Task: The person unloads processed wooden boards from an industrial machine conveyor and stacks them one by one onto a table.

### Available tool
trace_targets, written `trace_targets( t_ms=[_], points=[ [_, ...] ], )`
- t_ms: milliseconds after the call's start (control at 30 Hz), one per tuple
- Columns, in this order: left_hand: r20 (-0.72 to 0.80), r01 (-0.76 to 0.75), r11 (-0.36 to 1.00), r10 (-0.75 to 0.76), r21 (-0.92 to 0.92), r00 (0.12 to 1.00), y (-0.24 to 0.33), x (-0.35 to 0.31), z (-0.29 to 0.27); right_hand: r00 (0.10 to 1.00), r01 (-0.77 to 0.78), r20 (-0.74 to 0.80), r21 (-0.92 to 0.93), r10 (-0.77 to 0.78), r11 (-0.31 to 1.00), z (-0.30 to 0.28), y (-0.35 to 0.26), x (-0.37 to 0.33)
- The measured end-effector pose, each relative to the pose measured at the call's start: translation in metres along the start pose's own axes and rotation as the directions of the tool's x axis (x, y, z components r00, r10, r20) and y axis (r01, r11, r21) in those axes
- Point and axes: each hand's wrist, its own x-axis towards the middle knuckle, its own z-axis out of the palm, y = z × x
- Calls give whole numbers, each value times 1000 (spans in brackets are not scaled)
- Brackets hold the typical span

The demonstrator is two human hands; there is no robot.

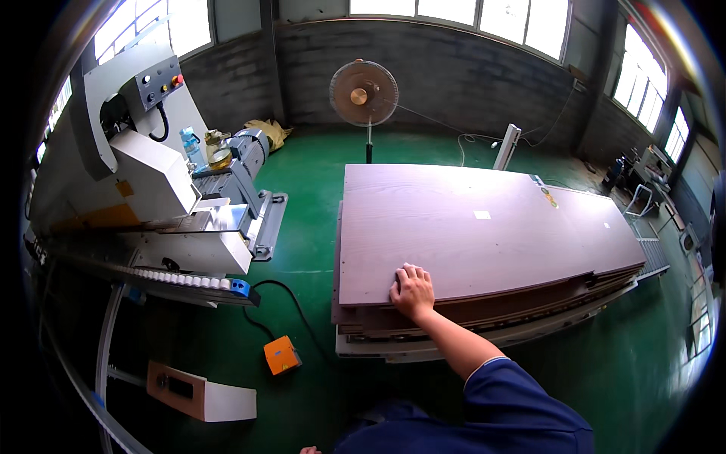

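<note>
A stack of large brown wood-grain panels (484, 227) lies on a low base on the green floor. My right hand (413, 291) rests palm down on the near edge of the top panel, close to its left corner, fingers on the face and thumb at the edge. My blue-sleeved arm reaches in from the lower right. Only a sliver of my left hand (308, 450) shows at the bottom edge, apart from everything; its fingers are hidden.
A grey and white machine (151, 189) with a roller conveyor (189, 281) stands to the left. An orange foot pedal (281, 355) with a black cable lies on the floor near the stack. A pedestal fan (364, 93) stands behind the panels. A wooden box (200, 393) lies lower left.
</note>
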Motion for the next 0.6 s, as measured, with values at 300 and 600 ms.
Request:
trace_targets(
  t_ms=[300, 600],
  points=[
    [-12, -30, 999, 30, -17, 999, -8, 10, 8, 1000, -15, -7, -27, 14, 1000, -1, 9, 1],
    [-66, 51, 997, -54, -56, 996, -43, -19, 6, 998, -15, 57, 26, 14, 1000, 2, -4, -4]
  ],
)
